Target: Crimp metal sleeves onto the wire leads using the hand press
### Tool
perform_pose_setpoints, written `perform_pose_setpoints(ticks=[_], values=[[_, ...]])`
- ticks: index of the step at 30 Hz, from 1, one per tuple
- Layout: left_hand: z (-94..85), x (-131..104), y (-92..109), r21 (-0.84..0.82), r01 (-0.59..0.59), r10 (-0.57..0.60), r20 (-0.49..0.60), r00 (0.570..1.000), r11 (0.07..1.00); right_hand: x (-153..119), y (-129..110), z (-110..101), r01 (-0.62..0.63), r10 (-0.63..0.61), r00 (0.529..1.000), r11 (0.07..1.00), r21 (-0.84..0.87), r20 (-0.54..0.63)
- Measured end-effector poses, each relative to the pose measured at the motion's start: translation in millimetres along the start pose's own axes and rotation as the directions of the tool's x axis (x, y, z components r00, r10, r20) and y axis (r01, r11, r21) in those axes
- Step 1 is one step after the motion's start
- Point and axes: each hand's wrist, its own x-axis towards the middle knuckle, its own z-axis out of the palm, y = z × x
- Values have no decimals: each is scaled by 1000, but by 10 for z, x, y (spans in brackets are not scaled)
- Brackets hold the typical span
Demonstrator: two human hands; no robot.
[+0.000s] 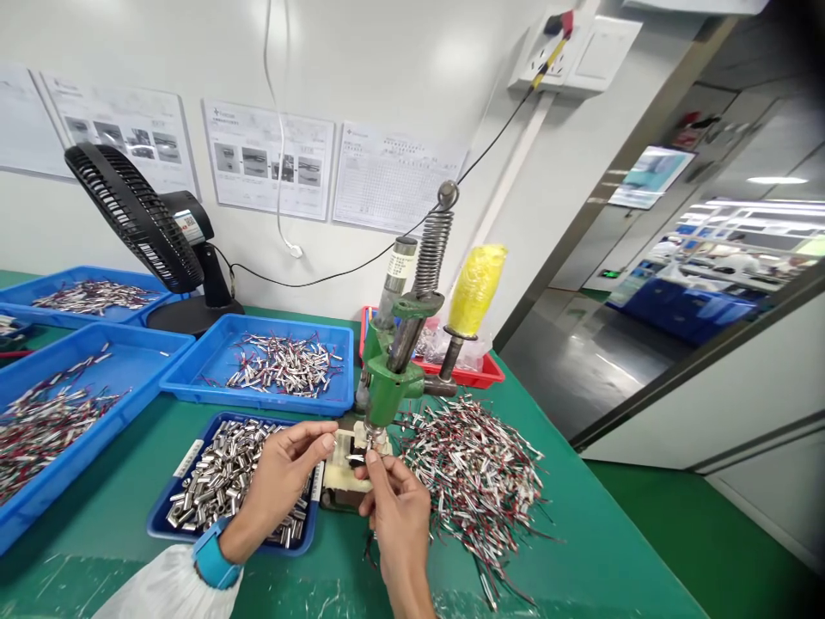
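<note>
A green hand press (388,391) with a coil spring and a yellow-wrapped handle (477,288) stands before me. My left hand (287,473), with a blue band at its wrist, is at the left of the press base (345,475). Its thumb and index finger are pinched together; what lies between them is too small to make out. My right hand (398,511) is closed at the front of the press, under its ram. A small silver part with wires (355,458) shows at its fingertips, and dark wires hang below the hand.
Short metal sleeves fill a dark blue tray (161,521) at left. Wired silver parts lie in a blue tray (258,397) behind it, in more trays farther left, and in a loose pile (473,468) at right. A red bin (491,371) and black fan (138,215) stand behind.
</note>
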Motion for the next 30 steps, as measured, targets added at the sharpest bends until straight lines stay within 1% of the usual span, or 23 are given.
perform_pose_setpoints(ticks=[3, 7, 9, 11, 14, 17, 20, 22, 25, 26, 27, 28, 29, 30], values=[[57, 37, 16, -1, -7, 7, 1, 1000, 1000, 33, 51, -50, 59, -58, 998, 992, -110, 14], [197, 100, 12, -32, -34, 35, 34, 999, 999, 84, 133, -60, 145, -152, 988, 955, -258, -6], [275, 134, -8, -47, -47, 50, 63, 997, 998, 92, 137, -58, 161, -170, 985, 945, -286, -9], [340, 168, -29, -25, -79, 81, 98, 992, 997, 87, 120, -61, 162, -168, 986, 944, -287, 2], [397, 215, -21, 106, -175, 158, 157, 975, 979, 80, 99, -76, 164, -166, 986, 950, -267, 16], [406, 244, 62, 272, -281, 219, 235, 947, 921, 91, 96, -85, 175, -173, 985, 953, -246, 28], [383, 253, 150, 362, -350, 233, 329, 915, 864, 109, 76, -88, 168, -161, 986, 958, -234, 47], [356, 249, 160, 384, -359, 230, 342, 911, 851, 102, 44, -115, 163, -145, 985, 958, -235, 90], [305, 223, 89, 381, -333, 219, 311, 925, 863, 46, -35, -251, 202, -149, 971, 929, -310, 185], [288, 207, 55, 372, -333, 227, 301, 926, 866, 26, -82, -323, 228, -176, 969, 907, -354, 175], [271, 190, 21, 369, -341, 241, 291, 926, 865, 18, -153, -403, 262, -228, 965, 879, -398, 132], [256, 172, -10, 376, -353, 260, 276, 925, 857, 29, -259, -483, 302, -307, 950, 845, -441, 62], [242, 155, -34, 396, -365, 279, 258, 925, 843, 67, -408, -552, 344, -401, 916, 806, -481, -18], [230, 141, -52, 423, -372, 294, 241, 925, 826, 137, -606, -600, 388, -495, 865, 766, -512, -86]])
